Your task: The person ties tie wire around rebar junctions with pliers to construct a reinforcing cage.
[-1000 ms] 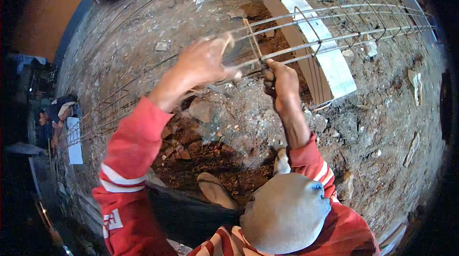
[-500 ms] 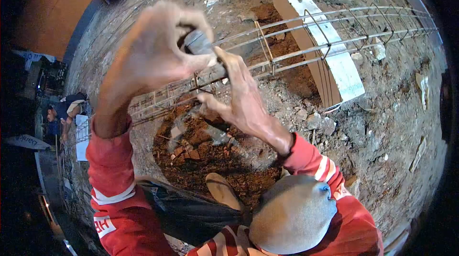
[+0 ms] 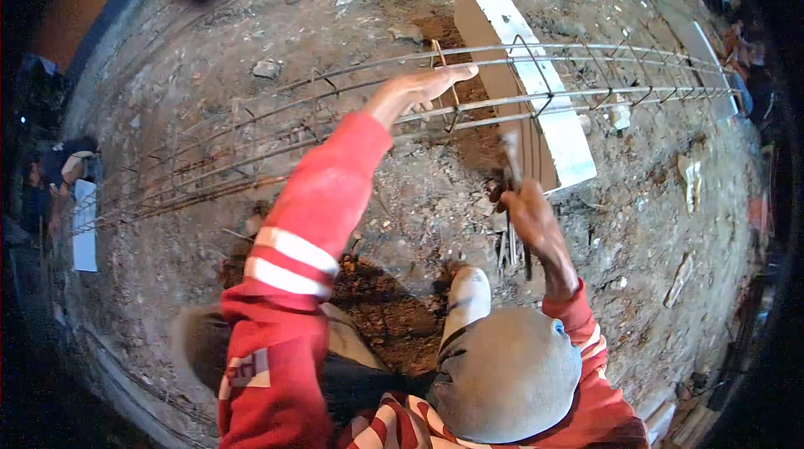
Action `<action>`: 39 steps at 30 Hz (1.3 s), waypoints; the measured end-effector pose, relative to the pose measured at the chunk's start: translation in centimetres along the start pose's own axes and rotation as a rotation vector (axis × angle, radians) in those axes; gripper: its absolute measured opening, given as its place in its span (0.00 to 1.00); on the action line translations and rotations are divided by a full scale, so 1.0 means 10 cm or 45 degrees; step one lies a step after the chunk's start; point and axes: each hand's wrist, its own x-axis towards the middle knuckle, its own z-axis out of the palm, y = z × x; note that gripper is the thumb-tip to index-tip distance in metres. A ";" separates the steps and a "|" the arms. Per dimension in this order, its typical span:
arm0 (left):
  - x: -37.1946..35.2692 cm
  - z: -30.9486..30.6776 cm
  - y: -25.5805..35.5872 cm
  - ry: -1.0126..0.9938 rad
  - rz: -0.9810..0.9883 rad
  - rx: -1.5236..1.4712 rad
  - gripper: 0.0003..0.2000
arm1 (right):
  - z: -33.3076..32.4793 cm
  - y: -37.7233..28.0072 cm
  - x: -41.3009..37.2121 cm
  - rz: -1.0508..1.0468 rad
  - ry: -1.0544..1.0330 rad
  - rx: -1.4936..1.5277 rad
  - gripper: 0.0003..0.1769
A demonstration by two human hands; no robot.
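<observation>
My left hand (image 3: 423,90) reaches over the long steel rebar cage (image 3: 494,105), beside a stirrup, its fingers stretched toward the right. Whether its fingertips touch the bars is unclear. Nearer to me, right of the middle, my right hand (image 3: 533,216) is closed around a metal tool (image 3: 512,152). The tool's blurred grey head points up toward the cage, and thin dark rods show below the hand. Under the cage lies a long block (image 3: 523,72) with a white top and brown side, across a strip of reddish soil.
A white piece (image 3: 85,227) stands at the cage's left end, near a crouching person (image 3: 67,166). Another person (image 3: 741,59) is partly visible at the right edge. Stones (image 3: 266,69) and rubble lie on rough ground. Dug soil (image 3: 377,302) surrounds my feet.
My left hand has come down from its raised position onto or over the cage area. My right hand has moved away from the cage, down and right, with the tool. The view has shifted.
</observation>
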 end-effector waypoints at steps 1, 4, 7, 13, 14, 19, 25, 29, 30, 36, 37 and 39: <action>0.09 0.02 0.00 -0.018 -0.102 -0.056 0.39 | -0.01 -0.15 0.05 -0.134 -0.075 0.036 0.09; 0.47 0.00 -0.44 -0.086 0.110 -0.167 0.31 | 0.11 0.06 0.14 -0.372 -0.097 -0.059 0.12; 0.69 0.12 -0.68 0.025 0.245 -0.358 0.23 | 0.04 -0.17 0.29 -0.288 -0.103 -0.270 0.19; 0.64 0.12 -0.74 -0.082 0.445 -0.876 0.22 | 0.03 -0.26 0.47 -0.478 -0.043 -0.258 0.27; 0.61 0.12 -0.71 -0.041 0.476 -0.788 0.23 | 0.03 -0.16 0.50 -0.643 0.039 -0.391 0.27; 1.01 0.23 -0.83 0.112 0.615 -0.612 0.18 | -0.04 -0.56 0.38 -0.413 0.011 -0.764 0.21; 1.47 0.22 -1.11 -0.072 0.491 -0.701 0.15 | 0.35 -0.76 0.37 0.075 0.166 -0.533 0.14; 0.62 0.04 -0.47 -0.005 0.268 -0.162 0.13 | 0.90 -0.26 0.57 -0.299 0.632 -0.092 0.12; 0.58 0.00 -0.37 -0.007 0.268 -0.138 0.13 | 0.86 -0.28 0.58 -0.300 0.647 -0.072 0.12; 0.65 0.09 -0.35 0.144 0.040 -0.063 0.15 | 0.73 -0.43 0.25 -0.213 0.471 -0.257 0.18; 0.65 0.10 -0.32 0.170 -0.012 -0.041 0.16 | 0.73 -0.39 0.27 -0.280 0.459 -0.320 0.18; 0.68 0.09 -0.37 0.160 0.047 -0.061 0.17 | 0.72 -0.21 0.33 -0.208 0.036 0.452 0.20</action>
